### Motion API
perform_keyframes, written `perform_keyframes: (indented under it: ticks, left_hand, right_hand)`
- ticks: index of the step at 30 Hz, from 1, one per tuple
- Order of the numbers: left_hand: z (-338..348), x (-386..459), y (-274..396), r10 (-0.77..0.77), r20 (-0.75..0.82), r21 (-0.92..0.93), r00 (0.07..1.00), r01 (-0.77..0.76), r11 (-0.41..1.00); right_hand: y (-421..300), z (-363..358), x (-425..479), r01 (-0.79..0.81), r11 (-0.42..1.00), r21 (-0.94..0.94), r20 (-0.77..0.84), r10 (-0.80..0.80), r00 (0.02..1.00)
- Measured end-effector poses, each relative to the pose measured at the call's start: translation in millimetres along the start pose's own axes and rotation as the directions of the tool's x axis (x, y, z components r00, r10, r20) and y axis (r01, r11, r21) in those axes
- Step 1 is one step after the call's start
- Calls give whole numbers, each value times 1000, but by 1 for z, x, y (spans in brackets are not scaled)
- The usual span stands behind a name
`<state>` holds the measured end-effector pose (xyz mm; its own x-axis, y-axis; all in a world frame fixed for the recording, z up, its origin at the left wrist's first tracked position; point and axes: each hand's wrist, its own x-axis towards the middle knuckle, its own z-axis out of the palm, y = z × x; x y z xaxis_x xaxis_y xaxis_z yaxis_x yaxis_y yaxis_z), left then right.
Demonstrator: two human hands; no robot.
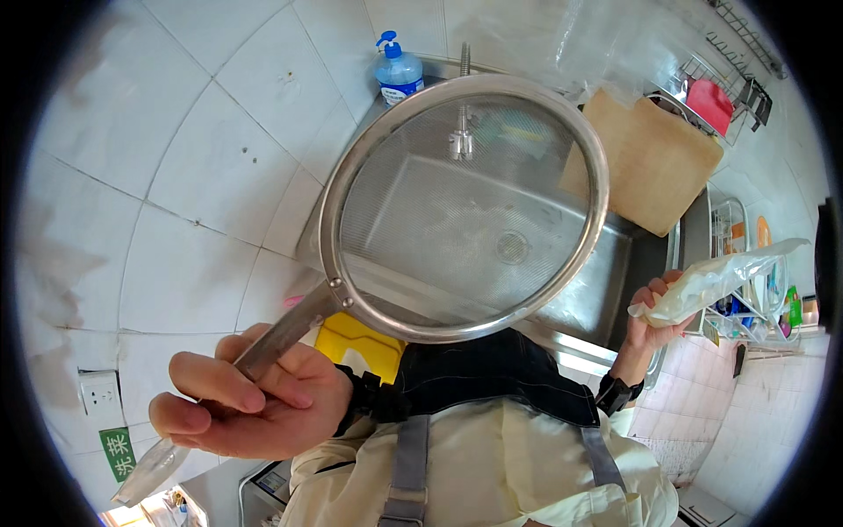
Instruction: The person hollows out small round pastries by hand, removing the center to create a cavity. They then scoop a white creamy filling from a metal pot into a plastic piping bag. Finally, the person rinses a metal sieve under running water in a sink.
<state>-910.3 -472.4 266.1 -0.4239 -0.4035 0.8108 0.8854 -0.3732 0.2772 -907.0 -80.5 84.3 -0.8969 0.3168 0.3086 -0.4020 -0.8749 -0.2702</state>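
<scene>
My left hand (247, 388) grips the metal handle (283, 329) of a large round mesh strainer (461, 217). Its steel rim and fine mesh are raised in front of the stainless steel sink (593, 290), and the sink's drain shows through the mesh. On the far right, my right hand (658, 316) holds a clear plastic bag (724, 280) with pale contents that I cannot make out. A black wristband is on each wrist.
A wooden cutting board (652, 158) leans at the sink's right side. Behind the strainer stand a blue pump bottle (398, 69) and a metal faucet (462, 141). A wire rack (744, 296) holds several items at right; a yellow container (361, 342) sits below the strainer.
</scene>
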Motion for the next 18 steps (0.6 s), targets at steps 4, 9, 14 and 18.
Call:
perform_keyframes:
  ticks: [4,9,14,18]
  left_hand:
    - [2,0,3,53,-15,56,998,-53,997]
    - [-1,-1,12,73,21,76,997,-74,994]
    - [-5,-2,13,115,-39,163,993,-107,981]
    - [-43,-18,-17,80,-27,765,996,-31,644]
  right_hand:
    - [3,2,2,-18,1000,-14,10,18,1000]
    - [4,1,2,-15,1000,25,-5,15,1000]
    - [5,-1,5,-16,1000,-9,-14,16,1000]
    - [0,-9,-2,6,1000,-10,-24,-6,1000]
